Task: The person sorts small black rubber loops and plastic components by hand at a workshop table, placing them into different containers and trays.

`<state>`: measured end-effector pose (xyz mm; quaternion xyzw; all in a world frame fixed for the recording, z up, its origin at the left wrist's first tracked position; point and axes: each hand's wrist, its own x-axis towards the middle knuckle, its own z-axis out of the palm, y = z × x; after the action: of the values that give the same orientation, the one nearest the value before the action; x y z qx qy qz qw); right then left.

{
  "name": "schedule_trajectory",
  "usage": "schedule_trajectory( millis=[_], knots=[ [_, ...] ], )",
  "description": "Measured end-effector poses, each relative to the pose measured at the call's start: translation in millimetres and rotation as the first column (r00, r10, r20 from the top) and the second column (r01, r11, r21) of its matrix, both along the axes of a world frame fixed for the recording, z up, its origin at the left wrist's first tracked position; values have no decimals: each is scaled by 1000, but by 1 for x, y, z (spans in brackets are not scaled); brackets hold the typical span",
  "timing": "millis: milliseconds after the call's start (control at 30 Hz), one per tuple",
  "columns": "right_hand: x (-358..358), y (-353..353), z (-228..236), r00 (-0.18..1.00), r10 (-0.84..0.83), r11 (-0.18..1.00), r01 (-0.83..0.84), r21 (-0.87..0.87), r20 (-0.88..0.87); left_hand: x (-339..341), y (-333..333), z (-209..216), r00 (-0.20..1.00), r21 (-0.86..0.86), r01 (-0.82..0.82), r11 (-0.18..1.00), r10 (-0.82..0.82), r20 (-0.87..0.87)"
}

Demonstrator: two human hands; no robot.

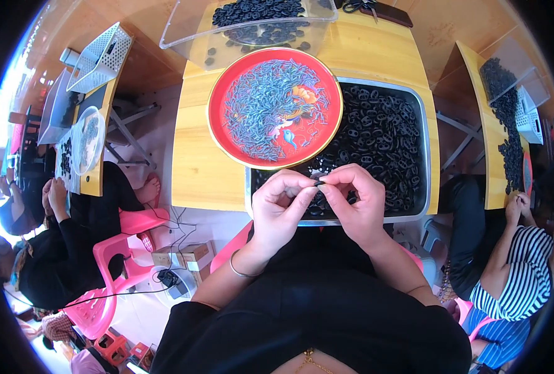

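My left hand and my right hand meet over the near part of a metal tray. Between both hands' fingertips is a small black piece, mostly covered, so its full shape does not show. Many black oval pieces with holes fill the tray beneath. A round red tray with a gold rim overlaps the metal tray's far left corner, just beyond my hands. It holds a heap of slender blue-grey pieces spread over a flower pattern.
A clear plastic bin with black pieces stands at the table's far side, near scissors and a brown case. Co-workers sit at tables to the left and right. Pink chairs and cables are at left.
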<state>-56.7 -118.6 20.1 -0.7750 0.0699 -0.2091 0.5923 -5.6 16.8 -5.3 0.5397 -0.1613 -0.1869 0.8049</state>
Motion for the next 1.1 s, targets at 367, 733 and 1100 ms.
schedule_trajectory(
  millis=[367, 733, 1100],
  knots=[
    [-3, -3, -13, 989, 104, 897, -49, 440, -101, 0, -1, 3, 997, -21, 7, 1000, -8, -78],
    [-7, -1, -10, 989, 92, 920, -40, 391, -116, 0, 5, 3, 992, 74, 84, 994, -77, -96],
    [-1, -1, -7, 986, 117, 880, -50, 472, -115, 5, 0, 2, 960, 184, -103, 978, 48, 277]
  ],
)
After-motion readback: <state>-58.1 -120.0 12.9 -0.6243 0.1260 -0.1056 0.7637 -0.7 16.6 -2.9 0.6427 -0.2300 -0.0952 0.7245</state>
